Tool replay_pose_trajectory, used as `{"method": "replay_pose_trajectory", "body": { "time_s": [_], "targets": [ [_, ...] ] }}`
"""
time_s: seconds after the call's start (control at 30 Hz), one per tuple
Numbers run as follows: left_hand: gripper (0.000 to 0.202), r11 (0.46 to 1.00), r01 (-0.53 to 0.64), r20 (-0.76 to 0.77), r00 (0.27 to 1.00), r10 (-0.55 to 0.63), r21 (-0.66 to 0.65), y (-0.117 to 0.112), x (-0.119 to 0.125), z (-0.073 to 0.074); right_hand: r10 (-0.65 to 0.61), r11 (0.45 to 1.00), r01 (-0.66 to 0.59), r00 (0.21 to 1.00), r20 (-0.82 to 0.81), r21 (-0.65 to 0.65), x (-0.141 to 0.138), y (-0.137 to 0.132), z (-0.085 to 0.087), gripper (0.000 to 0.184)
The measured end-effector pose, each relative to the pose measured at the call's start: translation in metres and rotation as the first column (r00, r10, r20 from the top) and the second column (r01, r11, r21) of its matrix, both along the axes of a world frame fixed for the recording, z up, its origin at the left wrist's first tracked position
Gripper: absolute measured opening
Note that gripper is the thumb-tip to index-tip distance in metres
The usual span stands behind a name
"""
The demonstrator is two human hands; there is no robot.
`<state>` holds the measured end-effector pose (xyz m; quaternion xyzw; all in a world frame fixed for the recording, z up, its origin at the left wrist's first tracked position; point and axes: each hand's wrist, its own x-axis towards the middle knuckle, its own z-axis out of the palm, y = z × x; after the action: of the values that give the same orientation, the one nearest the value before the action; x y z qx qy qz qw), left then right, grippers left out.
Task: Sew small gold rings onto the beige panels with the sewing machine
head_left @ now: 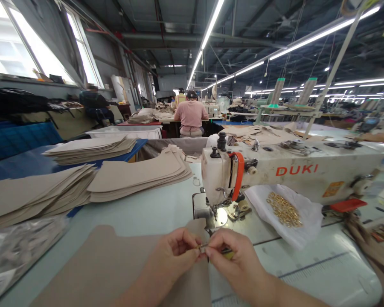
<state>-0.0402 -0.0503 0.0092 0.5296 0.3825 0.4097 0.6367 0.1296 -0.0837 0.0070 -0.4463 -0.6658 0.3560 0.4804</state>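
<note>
Left hand [176,251]: low in the middle of the view, thumb and forefinger pinched tight on a tiny brass part [202,246], right at the tips.

Right hand [235,256]: meets the left one tip to tip, fingers pinched narrow on the same part from the other side. There's a yellowish bit [228,254] tucked under these fingers too, but it's too small to make out.

Brass part: held between both hands, just above the tan panel [115,264] and right in front of the presser foot [211,217]. Probably a small ring or clip, hard to say at this size.

Tan panel: lies flat on the table [153,209] under both hands, its far edge running up to the needle area.

Machine [294,170]: white, red "DUKI" on the arm, orange guard on the head (a bit grubby), directly behind the hands.

Rings [284,209]: a pile of gold ones on a white cloth [304,226], just right of the machine head, near the right hand.

Stacks [137,175]: cut tan pieces piled on the table to the left and behind, well apart from the hands.

Plastic bag [19,247]: crinkled, at the near left edge.

Other people: one in a pink shirt [191,115] seated with back turned, far down the aisle; another by the windows at left.
</note>
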Motion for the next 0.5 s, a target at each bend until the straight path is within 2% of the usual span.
{"method": "replay_pose_trajectory", "body": {
  "time_s": [0.13,0.3,0.5],
  "targets": [
    [0.028,1.0,-0.007,-0.023,1.0,0.008,0.029,0.0,-0.002,-0.004,-0.026,1.0,0.026,1.0,0.005,0.0,-0.002,0.001,-0.003,0.013],
    [0.02,0.985,-0.104,-0.097,0.988,0.118,0.136,-0.004,0.003,0.005,-0.011,1.0,0.011,1.0,-0.007,0.026,-0.001,0.001,-0.006,0.012],
    [0.013,0.962,-0.134,-0.128,0.978,0.168,0.24,-0.01,0.003,0.006,0.086,0.99,-0.109,0.972,-0.219,-0.094,-0.001,0.001,-0.01,0.005]
  ]
}}
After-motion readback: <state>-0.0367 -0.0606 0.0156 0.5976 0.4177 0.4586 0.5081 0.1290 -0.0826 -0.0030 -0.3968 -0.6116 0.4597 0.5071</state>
